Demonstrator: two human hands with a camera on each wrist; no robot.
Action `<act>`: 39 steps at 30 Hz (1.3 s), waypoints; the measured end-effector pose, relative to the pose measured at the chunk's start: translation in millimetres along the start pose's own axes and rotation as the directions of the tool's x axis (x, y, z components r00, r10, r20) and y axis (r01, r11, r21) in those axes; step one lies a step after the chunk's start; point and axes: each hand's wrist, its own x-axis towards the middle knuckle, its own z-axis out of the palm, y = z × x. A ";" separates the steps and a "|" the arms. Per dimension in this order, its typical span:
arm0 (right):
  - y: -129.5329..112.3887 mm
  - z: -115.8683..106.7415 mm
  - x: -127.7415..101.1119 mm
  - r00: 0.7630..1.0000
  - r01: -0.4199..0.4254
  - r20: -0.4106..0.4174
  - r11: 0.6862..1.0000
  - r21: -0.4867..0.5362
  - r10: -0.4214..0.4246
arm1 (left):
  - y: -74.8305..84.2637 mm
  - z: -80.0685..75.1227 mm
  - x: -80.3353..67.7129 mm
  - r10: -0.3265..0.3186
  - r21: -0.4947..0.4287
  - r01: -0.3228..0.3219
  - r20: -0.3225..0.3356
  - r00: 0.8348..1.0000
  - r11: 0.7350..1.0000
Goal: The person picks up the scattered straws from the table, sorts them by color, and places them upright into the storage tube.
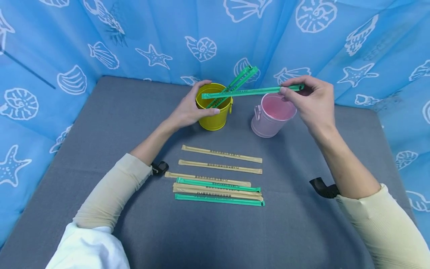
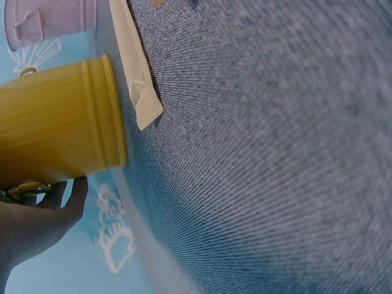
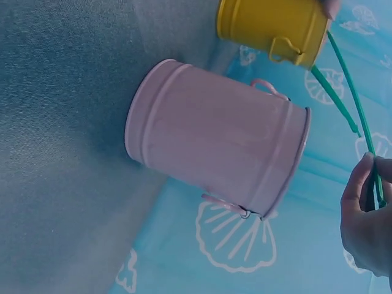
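My left hand (image 1: 188,108) holds the yellow bucket (image 1: 214,122) around its side, the thumb across the front near the rim. In the left wrist view, fingers (image 2: 76,196) lie against the bucket beside its handle. Green wrapped straws (image 1: 242,79) lean out of that bucket toward the upper right. My right hand (image 1: 314,102) pinches another green wrapped straw (image 1: 255,91) by its right end. This straw lies nearly level, its far end over the yellow bucket's mouth. Just below the right hand stands a pink bucket (image 1: 267,123), with nothing showing inside.
Several beige wrapped straws (image 1: 221,154) lie in rows on the grey table (image 1: 215,231), in front of the buckets. Two green wrapped straws (image 1: 220,200) lie among the nearest ones. A blue shell-print curtain (image 1: 154,37) hangs behind the table and along its sides.
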 end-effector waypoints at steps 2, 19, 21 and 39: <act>1.1 3.9 3.9 1.000 -0.014 0.019 1.000 -0.004 0.014 | -0.3 -0.5 -0.5 0.004 -0.003 -0.004 -0.003 1.000 1.000; -2.9 34.8 16.0 0.990 -0.040 0.135 0.995 -0.086 0.051 | -0.7 0.1 -0.9 0.007 -0.020 -0.007 -0.007 1.000 1.000; -2.1 37.9 17.5 0.989 -0.052 0.140 0.999 -0.014 0.053 | -0.5 0.2 -1.0 0.005 -0.018 -0.005 -0.006 1.000 1.000; 3.7 68.2 29.0 0.973 -0.211 0.170 0.892 0.400 0.154 | -0.9 0.3 -1.4 0.002 -0.027 -0.002 -0.006 1.000 1.000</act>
